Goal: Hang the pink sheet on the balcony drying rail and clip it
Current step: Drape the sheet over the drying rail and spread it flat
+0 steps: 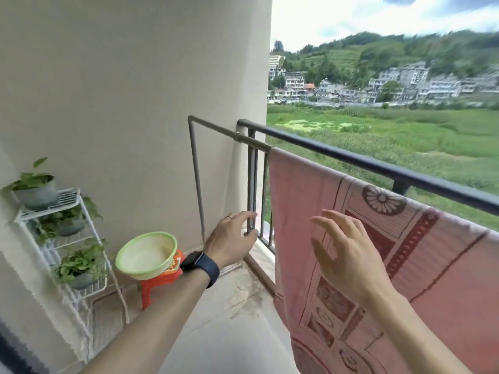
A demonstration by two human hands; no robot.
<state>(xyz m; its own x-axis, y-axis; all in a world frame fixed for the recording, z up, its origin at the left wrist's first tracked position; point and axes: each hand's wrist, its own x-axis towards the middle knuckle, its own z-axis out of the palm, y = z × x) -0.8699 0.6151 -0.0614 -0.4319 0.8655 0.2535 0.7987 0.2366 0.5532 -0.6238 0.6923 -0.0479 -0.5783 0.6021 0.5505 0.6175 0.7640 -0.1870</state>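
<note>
My left hand (232, 240) is loosely open, fingers spread, empty, near the railing bars. My right hand (348, 255) is open and empty too, in front of the sheet (351, 279). The sheet hangs draped over the rail (216, 128), just inside the balcony railing (351, 157).

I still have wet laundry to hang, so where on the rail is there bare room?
The rail is bare from its corner post to the pink sheet; rightward the sheet covers it. The floor between stool and sheet is bare too. The plant rack is full.
</note>
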